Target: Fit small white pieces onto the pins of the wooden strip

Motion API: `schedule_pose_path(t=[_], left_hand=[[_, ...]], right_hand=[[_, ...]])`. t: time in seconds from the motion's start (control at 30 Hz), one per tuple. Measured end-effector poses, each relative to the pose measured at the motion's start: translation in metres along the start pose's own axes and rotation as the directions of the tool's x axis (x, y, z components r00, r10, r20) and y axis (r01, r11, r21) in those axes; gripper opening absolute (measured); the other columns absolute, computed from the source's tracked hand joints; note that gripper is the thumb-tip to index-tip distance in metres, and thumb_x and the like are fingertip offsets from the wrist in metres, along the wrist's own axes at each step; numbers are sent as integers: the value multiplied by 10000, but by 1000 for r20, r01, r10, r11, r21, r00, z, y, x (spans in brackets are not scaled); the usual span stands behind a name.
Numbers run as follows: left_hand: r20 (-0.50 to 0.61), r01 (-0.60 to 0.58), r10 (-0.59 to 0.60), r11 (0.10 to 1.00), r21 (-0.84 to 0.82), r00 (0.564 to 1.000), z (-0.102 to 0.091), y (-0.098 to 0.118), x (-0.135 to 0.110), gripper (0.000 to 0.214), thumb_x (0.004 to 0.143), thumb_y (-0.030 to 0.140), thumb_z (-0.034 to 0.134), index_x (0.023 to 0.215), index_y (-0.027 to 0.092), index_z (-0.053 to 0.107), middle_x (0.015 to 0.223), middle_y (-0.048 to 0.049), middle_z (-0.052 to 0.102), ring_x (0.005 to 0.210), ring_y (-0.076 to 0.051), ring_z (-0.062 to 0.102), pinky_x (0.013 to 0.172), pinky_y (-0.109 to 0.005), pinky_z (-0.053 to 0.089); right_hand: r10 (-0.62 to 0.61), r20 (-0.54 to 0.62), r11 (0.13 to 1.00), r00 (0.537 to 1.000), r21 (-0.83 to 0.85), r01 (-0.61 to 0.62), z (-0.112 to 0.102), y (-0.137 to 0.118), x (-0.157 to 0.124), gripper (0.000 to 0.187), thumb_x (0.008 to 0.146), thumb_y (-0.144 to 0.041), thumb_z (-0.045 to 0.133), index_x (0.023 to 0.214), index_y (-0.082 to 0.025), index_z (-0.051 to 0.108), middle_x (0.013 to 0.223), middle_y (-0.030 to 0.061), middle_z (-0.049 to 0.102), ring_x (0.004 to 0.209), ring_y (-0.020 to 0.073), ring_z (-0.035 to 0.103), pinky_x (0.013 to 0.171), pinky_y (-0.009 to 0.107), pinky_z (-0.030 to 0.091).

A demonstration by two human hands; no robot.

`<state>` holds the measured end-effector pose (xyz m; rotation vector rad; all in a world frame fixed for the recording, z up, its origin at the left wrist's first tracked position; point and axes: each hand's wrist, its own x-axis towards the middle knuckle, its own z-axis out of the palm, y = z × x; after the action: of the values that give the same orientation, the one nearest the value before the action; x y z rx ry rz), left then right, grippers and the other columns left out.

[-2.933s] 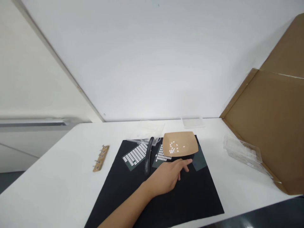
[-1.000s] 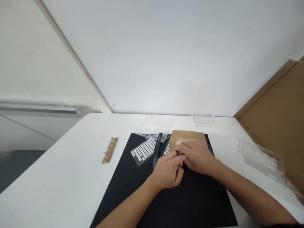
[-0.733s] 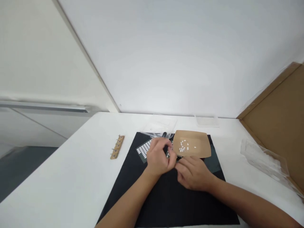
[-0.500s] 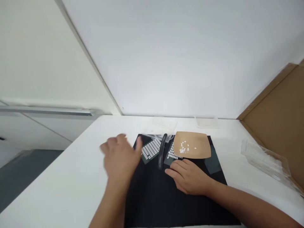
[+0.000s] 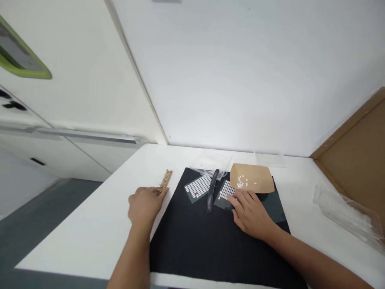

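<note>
My left hand (image 5: 144, 208) is over the white table left of the black mat, its thumb and fingers closed around the near end of a narrow wooden strip (image 5: 164, 183) with small metal pins. My right hand (image 5: 252, 214) lies palm down over the mat with its fingers apart, nothing visible in it. Its fingertips are at the near edge of a brown paper tray (image 5: 264, 178) holding loose white oval pieces (image 5: 241, 182). They partly cover a dark card (image 5: 222, 200) with rows of white ovals. A similar card (image 5: 198, 188) lies further left. Between the cards is a black curved handle-like object (image 5: 212, 190).
The black mat (image 5: 207, 245) covers the table's middle. Clear plastic boxes (image 5: 210, 159) stand at the back, and clear plastic packaging (image 5: 345, 208) lies at right before a cardboard panel (image 5: 357, 148). A white wall (image 5: 240, 80) rises behind the table (image 5: 99, 233).
My left hand has come down onto the wooden strip, which was out of sight before. My right hand's fingers have reached slightly forward and loosened. The camera view has swung to the left.
</note>
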<state>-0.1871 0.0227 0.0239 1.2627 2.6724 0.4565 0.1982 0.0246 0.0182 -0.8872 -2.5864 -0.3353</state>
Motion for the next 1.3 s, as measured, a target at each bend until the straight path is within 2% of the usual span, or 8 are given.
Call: schedule_pose_path(t=[0.3,0.47,0.57,0.7,0.83,0.93,1.1,1.3], left_hand=[[-60,19,-17,999,46,998,-7,9,-15,588,996,542,467,1241,130,807,1232,-258,712,1256,-509,542,901,-557,536],[-111,-328,315,935,-134,943,-22,47,-41,580,990,585,500,1154,121,807,1084,-188,771,1016,-380,683,975,-497,526],[-85,-663,672,688,-295,735,-26,88,-68,454,1000,582,565,1064,201,803,1050,-114,772,1018,-316,674,938,-419,528],[119,-896,943,332,-295,310,-18,137,-104,249,1055,398,606,1121,218,766,1033,-75,718,983,-263,623,864,-375,521],[181,-967,972,184,-174,152,10,163,-121,134,1026,294,677,1048,181,746,1028,-85,682,1019,-272,602,834,-363,523],[178,-966,981,113,-231,73,35,168,-122,135,1008,303,717,1083,194,748,1005,-74,674,1053,-274,611,836,-356,531],[65,-964,996,74,-254,59,63,164,-126,186,1031,318,686,1149,184,737,981,-68,664,979,-255,597,827,-368,536],[-30,-973,1000,-3,-232,4,67,158,-133,212,1039,329,656,1156,165,722,948,-79,653,924,-258,580,756,-380,529]], right_hand=[[251,-287,959,925,-54,-277,-9,22,-8,502,957,-134,604,1450,-159,512,1330,154,706,1411,341,578,1262,575,283],[403,-468,895,786,19,-446,-13,36,-14,644,870,-118,621,1476,-200,419,1310,157,679,1522,408,480,1286,717,131],[419,-578,882,700,76,-465,-14,48,-18,653,862,-156,631,1461,-240,382,1261,129,670,1481,413,531,1272,735,166],[505,-666,821,549,175,-544,-14,71,-22,585,868,-201,594,1403,-219,360,1180,103,641,1400,399,613,1241,757,231],[533,-693,791,485,205,-577,-15,94,-28,563,870,-196,574,1386,-223,350,1172,94,607,1409,389,597,1221,760,272],[518,-701,808,490,212,-550,-15,103,-32,583,858,-169,585,1390,-222,353,1179,98,589,1420,383,578,1209,727,325],[552,-632,803,544,229,-550,-11,101,-33,557,871,-167,598,1387,-215,395,1258,146,595,1415,387,562,1167,670,408],[511,-315,859,800,197,-472,-14,96,-33,358,928,-175,584,1283,-215,571,1288,148,670,1483,356,509,1230,608,339]])
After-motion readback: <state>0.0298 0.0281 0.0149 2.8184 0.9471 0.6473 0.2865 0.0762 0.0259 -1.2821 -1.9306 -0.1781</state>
